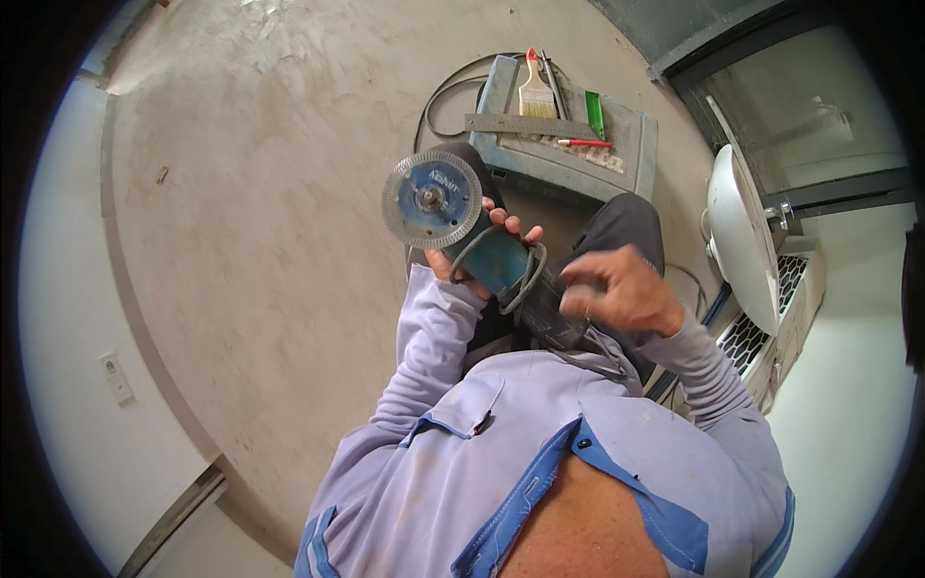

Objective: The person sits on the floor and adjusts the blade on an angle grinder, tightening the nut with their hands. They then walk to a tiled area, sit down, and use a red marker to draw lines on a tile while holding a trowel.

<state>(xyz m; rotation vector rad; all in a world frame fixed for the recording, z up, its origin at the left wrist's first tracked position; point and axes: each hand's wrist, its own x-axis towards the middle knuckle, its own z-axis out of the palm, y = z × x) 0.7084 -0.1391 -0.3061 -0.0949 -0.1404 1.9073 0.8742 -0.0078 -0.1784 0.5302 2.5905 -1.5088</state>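
Angle grinder sits just above the middle of the frame, its teal body slanting down and to the right, its round disc turned up toward you at the upper left end. Your left grip is closed around the body from below, with fingertips showing along the upper side and more of the hand showing under the disc. Loops of grey cord wrap around the tool's body. Your right grip is near the tool's dark rear end, right of centre, its fingers bent and blurred; you cannot tell whether they pinch anything.

Beyond your knees, at the upper centre, a grey-teal case lies on the floor. On it you have a brush with a red-tipped handle, a metal ruler, a red pencil, a green strip and a dark rod. Black cable curves beside its left end. A white dish-shaped object stands at the right of the frame.
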